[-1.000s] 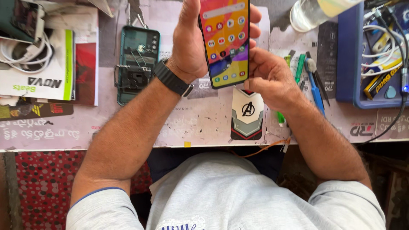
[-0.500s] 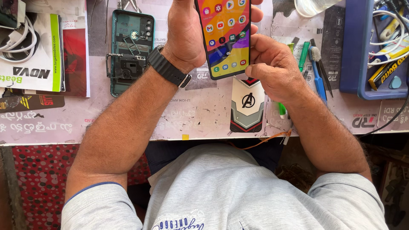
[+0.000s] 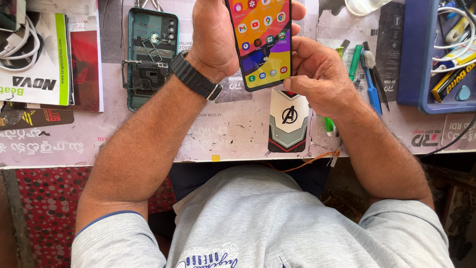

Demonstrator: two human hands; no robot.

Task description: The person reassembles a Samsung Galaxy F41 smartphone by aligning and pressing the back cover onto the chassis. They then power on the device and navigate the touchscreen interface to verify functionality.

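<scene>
The left hand (image 3: pixel 214 34) is wrapped around the lit smartphone (image 3: pixel 262 44), gripping it from behind along its left edge, with fingertips showing past the right edge near the top of the view. A dark watch (image 3: pixel 194 77) sits on that wrist. The right hand (image 3: pixel 320 74) is curled beside the phone's lower right corner, its thumb pressed against the bottom edge of the screen; whether its other fingers also touch the phone's back cannot be told, since the phone hides them. The phone is held up above the tabletop (image 3: pixel 218 134), tilted slightly, its screen showing rows of coloured app icons on an orange and purple background.

Directly under the phone, on the tabletop, lies a phone case (image 3: pixel 289 126) in grey, white and red with a round emblem. Just right of the right hand lie a green-handled tool (image 3: pixel 355 62) and a blue-handled brush (image 3: pixel 371 82), side by side. Further right stands a blue tray (image 3: pixel 414 64) holding cables and small tubes. To the left of the left forearm lies an opened teal phone shell (image 3: pixel 148 54), its inner parts exposed, with a dark bracket across it. At the far left are a white box (image 3: pixel 37 69) with a green stripe and a coiled white cable (image 3: pixel 20 42) on top of it.
</scene>
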